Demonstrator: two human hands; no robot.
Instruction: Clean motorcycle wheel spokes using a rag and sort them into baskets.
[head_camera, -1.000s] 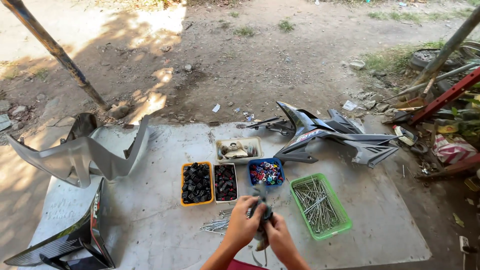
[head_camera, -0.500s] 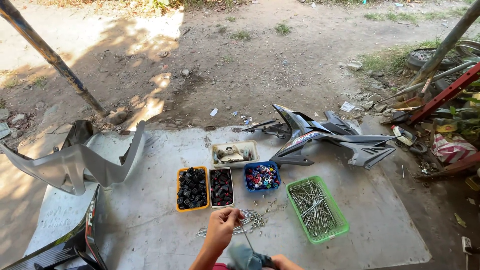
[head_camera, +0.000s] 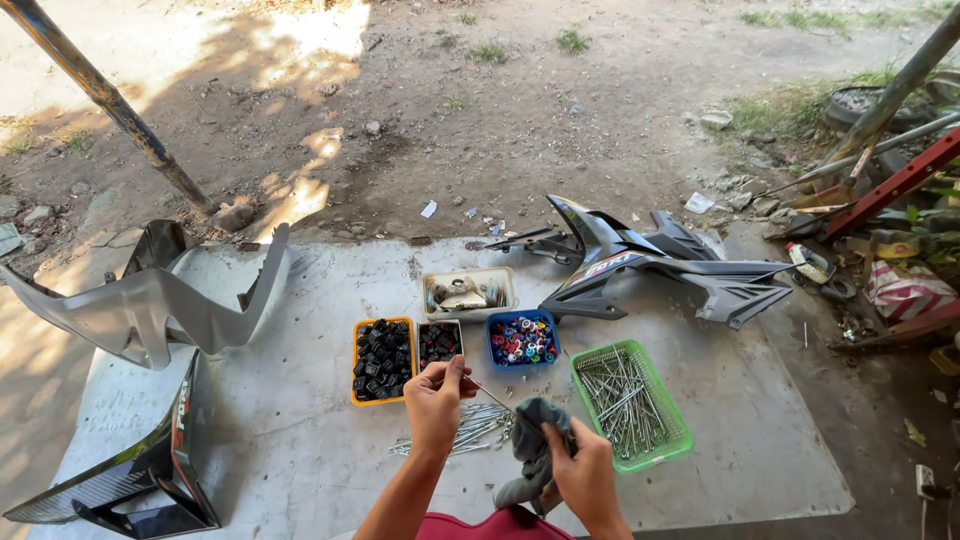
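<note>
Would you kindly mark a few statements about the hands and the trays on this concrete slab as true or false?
1. The right hand holds a grey rag. True.
2. The left hand pinches a thin metal spoke. True.
3. The green basket is full of black clips. False: it holds thin metal spokes.
4. The blue tray sits left of the orange tray. False: it sits to the right.

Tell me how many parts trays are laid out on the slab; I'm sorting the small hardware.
5: a white tray farthest back, then a row of an orange tray, a small tray of dark pieces, a blue tray, and a green basket at right.
</note>
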